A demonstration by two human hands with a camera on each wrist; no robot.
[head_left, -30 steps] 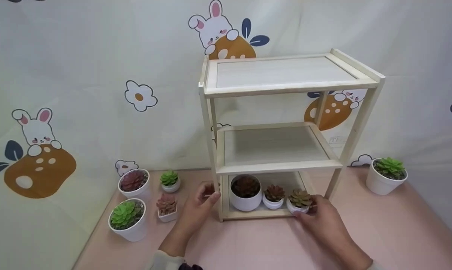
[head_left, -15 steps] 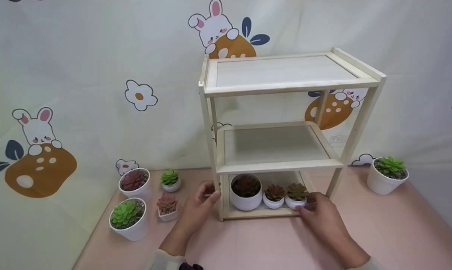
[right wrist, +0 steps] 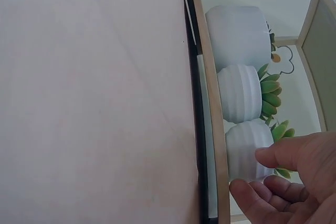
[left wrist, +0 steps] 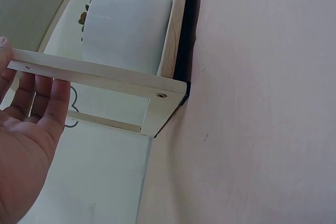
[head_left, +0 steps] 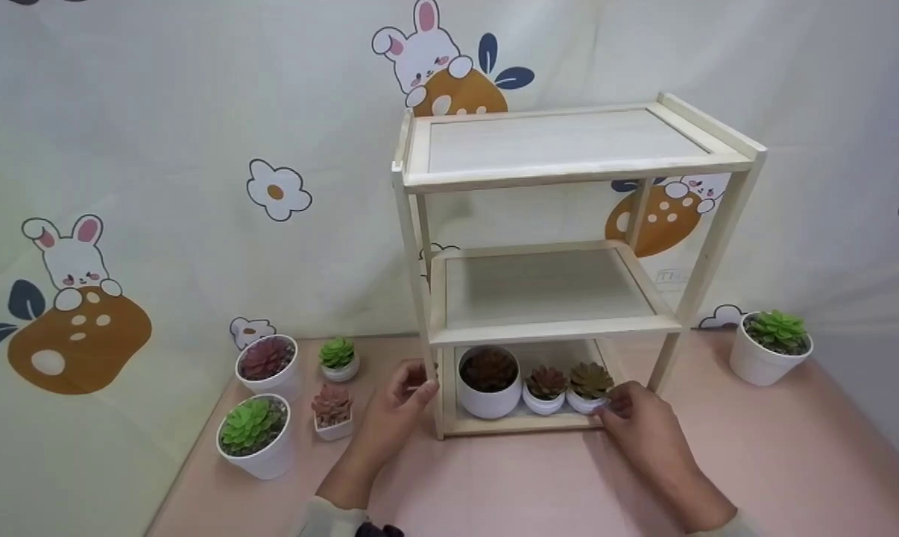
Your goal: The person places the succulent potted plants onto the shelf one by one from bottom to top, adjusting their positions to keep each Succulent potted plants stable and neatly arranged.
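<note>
A pale wooden three-tier shelf rack stands on the pink surface. My left hand grips its left front post, thumb on one side and fingers on the other. On the bottom tier, a large white pot with a dark succulent and two small white ribbed pots stand in a row. The rightmost small pot bears a brownish-green succulent. Beside it is my right hand, its thumb and fingertips at the pot's right side, loosely spread with a gap between them. The middle small pot has a reddish-brown succulent.
Left of the rack stand a pot with a dark red succulent, a pot with a green one, a small green-topped pot and a square pink-topped pot. Another green-topped pot stands at the far right. A printed cloth hangs behind.
The rightmost small pot has shifted left, close beside the middle one. My right hand moved left and back with it, then slightly right, its grasp loosening. The left hand stays on the post.
</note>
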